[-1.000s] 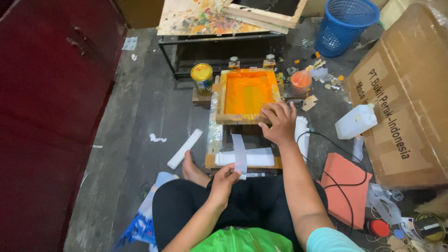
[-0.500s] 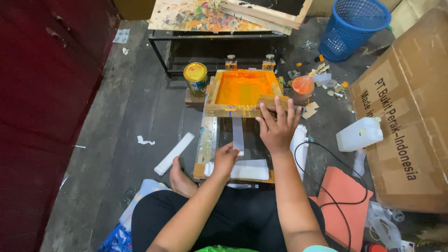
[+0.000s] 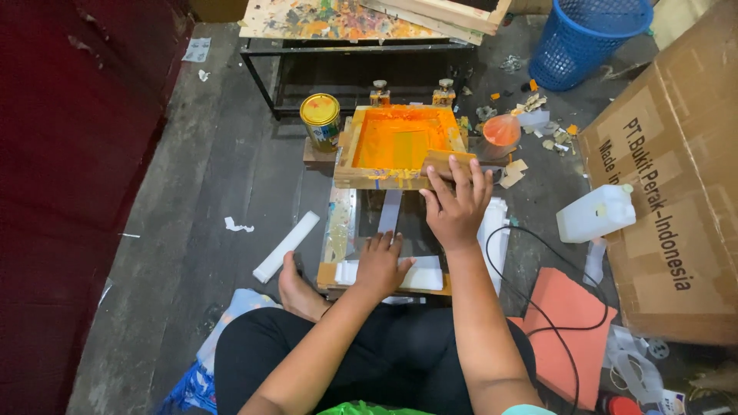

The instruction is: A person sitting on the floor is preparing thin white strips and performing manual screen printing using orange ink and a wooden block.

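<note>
Now pressing down with the left hand (image 3: 380, 265), palm flat and fingers straight, on the near end of a white strip (image 3: 389, 211) and the white sheet (image 3: 427, 273) lying crosswise just beside it. No longer pinching that strip up in the air (as a second ago); laid lengthwise on the dark printing board (image 3: 339, 230) instead, with its far end running under the near edge of the wooden screen frame (image 3: 400, 146).

Gripping that near edge with the right hand (image 3: 455, 204), fingers spread over the top of the rail at the right corner, thumb hidden underneath, touching a small wooden block (image 3: 446, 161) that rests there. Hard to tell how far lifted (near edge seemingly raised off the board, far edge held at two clamps). Full of wet orange ink inside the frame.

Sitting on the grey floor (image 3: 192, 215), legs crossed, one bare foot (image 3: 296, 292) just beside the board's near left corner.

Round about: a yellow-lidded can (image 3: 320, 119) touching the frame's far left corner, an orange-filled cup (image 3: 501, 129) near its right, a blue basket (image 3: 584, 34) well beyond, a white jug (image 3: 596, 214) against a cardboard box (image 3: 669, 192), a black cable (image 3: 538, 253) looping over an orange pad (image 3: 569, 323), a white roll (image 3: 286, 246) off to the left.
</note>
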